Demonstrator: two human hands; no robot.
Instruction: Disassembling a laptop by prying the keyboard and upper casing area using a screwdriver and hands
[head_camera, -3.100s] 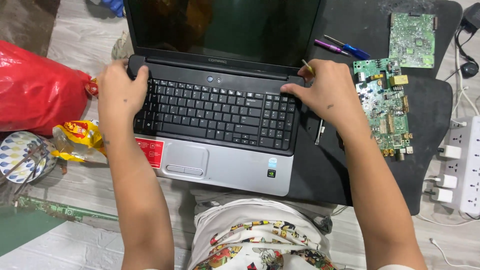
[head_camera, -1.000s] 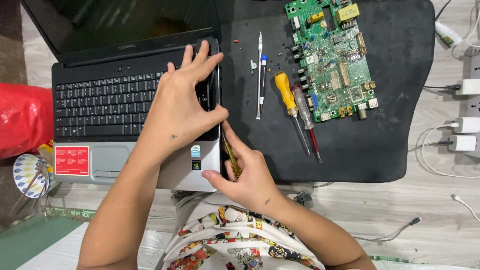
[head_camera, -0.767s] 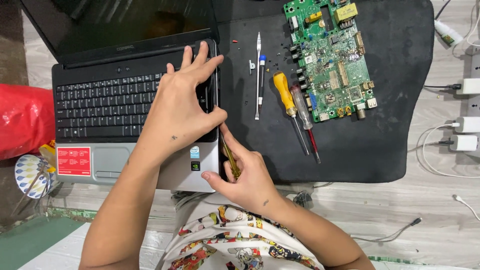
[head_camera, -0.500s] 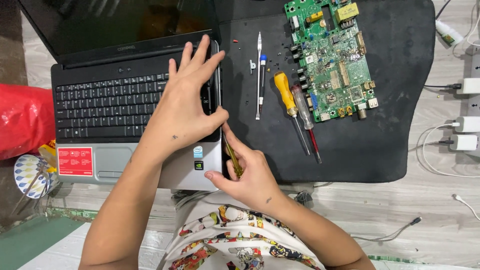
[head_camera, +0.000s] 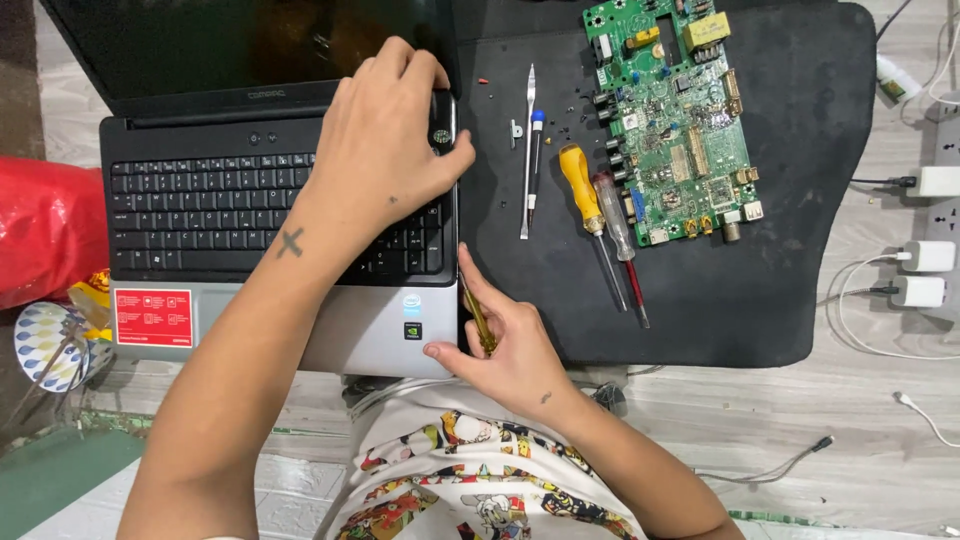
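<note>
An open black and silver laptop (head_camera: 200, 210) lies on the left, partly on a black mat (head_camera: 760, 290). My left hand (head_camera: 385, 150) grips the laptop's upper right corner near the hinge, fingers curled over the edge. My right hand (head_camera: 505, 345) holds a small yellow-handled screwdriver (head_camera: 478, 318) against the laptop's right side, near the front corner. A yellow-handled screwdriver (head_camera: 585, 195), a red clear-handled one (head_camera: 620, 235), a blue-tipped tool (head_camera: 535, 165) and a metal pry tool (head_camera: 526, 150) lie on the mat.
A green circuit board (head_camera: 675, 115) sits at the mat's top right. Power strip and chargers (head_camera: 925, 270) with white cables lie at the right edge. A red bag (head_camera: 45, 230) and a patterned dish (head_camera: 45, 345) sit left of the laptop. Small screws dot the mat.
My left hand slid from the keyboard's right side up to the laptop's top right corner and curled around it. My right hand stays put with the small screwdriver.
</note>
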